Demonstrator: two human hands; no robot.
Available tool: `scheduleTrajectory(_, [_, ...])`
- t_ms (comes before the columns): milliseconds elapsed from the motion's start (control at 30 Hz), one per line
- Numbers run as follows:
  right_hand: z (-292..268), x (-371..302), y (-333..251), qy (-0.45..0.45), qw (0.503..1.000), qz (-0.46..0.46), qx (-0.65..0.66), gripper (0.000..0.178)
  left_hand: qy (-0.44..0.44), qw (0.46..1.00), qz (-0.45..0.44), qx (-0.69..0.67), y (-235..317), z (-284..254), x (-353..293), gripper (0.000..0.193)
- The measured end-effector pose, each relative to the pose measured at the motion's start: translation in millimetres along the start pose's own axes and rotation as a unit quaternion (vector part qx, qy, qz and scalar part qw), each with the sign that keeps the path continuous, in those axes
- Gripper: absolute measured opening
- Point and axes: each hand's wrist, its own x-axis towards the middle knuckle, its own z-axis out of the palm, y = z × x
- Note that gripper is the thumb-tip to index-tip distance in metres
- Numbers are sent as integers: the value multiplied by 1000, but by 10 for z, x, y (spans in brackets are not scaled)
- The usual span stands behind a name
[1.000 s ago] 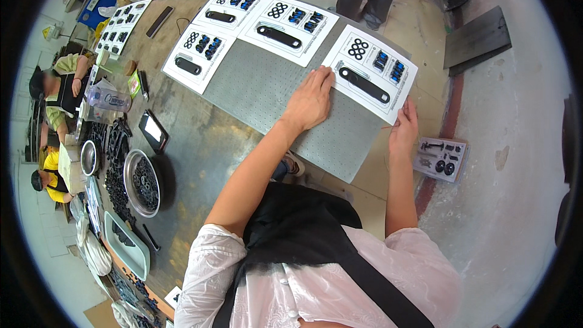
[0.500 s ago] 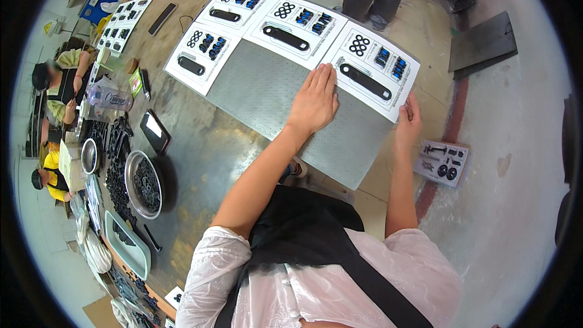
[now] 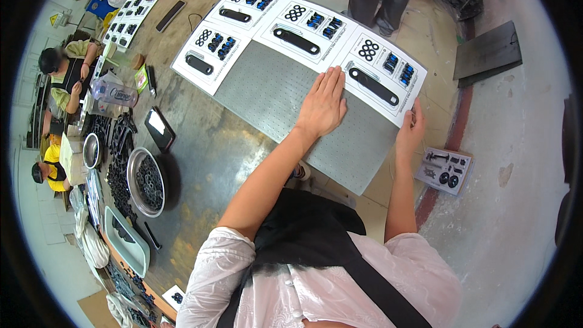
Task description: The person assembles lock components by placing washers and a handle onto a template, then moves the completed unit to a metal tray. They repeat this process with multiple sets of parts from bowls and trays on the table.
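Observation:
A grey perforated sheet [image 3: 267,88] lies at the table's corner and juts past its edge toward me. Along its far and left sides are several white printed cards, each bearing a long black bar-shaped part, black rings and blue-and-black pieces. My left hand [image 3: 325,106] rests flat on the sheet, fingers straight and together, fingertips by the lower edge of the rightmost card [image 3: 392,61]. At that card's near right corner, my right hand [image 3: 411,133] has its fingers and thumb closed about the edge; part of the grip is hidden.
Left on the table are a phone [image 3: 159,129], a metal bowl of black rings [image 3: 132,185], a pale tray [image 3: 143,254] and heaped black parts. Two people work at the far left. Another person's legs [image 3: 379,0] stand beyond the cards. Dark panels [image 3: 489,54] lean at right.
The whole view has shifted slightly, so things sit a little lower and further right. Both hands keep their places on the sheet and the card.

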Motion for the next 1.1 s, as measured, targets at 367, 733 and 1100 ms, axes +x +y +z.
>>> scheduleTrajectory(367, [63,-49,83,32,998,-45,-14,41,52,997,15,-62,13,-61,-24,56])
scheduleTrajectory(733, [139,-73,-54,91,994,-40,35,41,67,992,-21,-108,3,-546,-572,50])
scheduleTrajectory(1100, [24,350,-451,32,965,-259,-24,38,260,796,-522,163,34,-1819,-5140,30])
